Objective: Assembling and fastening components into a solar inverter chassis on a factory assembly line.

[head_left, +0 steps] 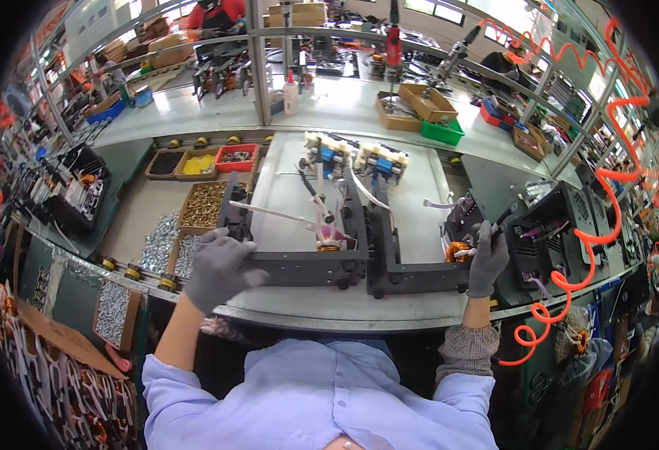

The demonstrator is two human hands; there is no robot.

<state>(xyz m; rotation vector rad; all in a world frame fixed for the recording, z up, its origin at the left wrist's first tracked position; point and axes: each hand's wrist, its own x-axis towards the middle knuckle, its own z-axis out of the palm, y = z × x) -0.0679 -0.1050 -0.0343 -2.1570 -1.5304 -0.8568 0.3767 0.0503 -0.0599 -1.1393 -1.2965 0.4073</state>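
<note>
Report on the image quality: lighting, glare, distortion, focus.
Head view: fisheye with black corners, the bench's front edge bowed; same head view: the windows washed out, glare on the rear worktop; head view again: rim soft, left hand and right hand fairly clear.

Two frames [292,267] side by side on workbench [292,306], bins [233,167] left, bottle [290,97] behind

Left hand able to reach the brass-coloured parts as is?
Probably yes: the brass-coloured parts lie uncovered just beyond the left hand; the black frame is to their right, seemingly off the path.
</note>
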